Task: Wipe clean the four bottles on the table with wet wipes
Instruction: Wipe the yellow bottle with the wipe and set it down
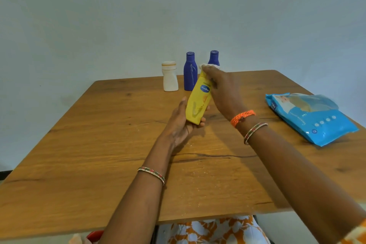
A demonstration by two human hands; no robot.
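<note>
Left hand (181, 123) cradles the base of the yellow bottle (199, 101), lifted tilted over the middle of the table (99, 144), fingers curled round it, while the right hand (221, 89) pinches a wet wipe (211, 66) over the cap. At twelve o'clock wait a white bottle (169, 77) and two blue bottles (190, 72); the wipes pack (311, 117) lies at three o'clock. The risk: with only that low hold, a hard rub up top could lever the slick bottle loose.

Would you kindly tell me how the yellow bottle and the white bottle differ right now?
The yellow bottle is tilted and lifted in the left hand, while the white bottle stands upright at the table's far edge. The right hand presses a wipe on the yellow one's top; the white one is untouched. Both are plastic bottles.
</note>
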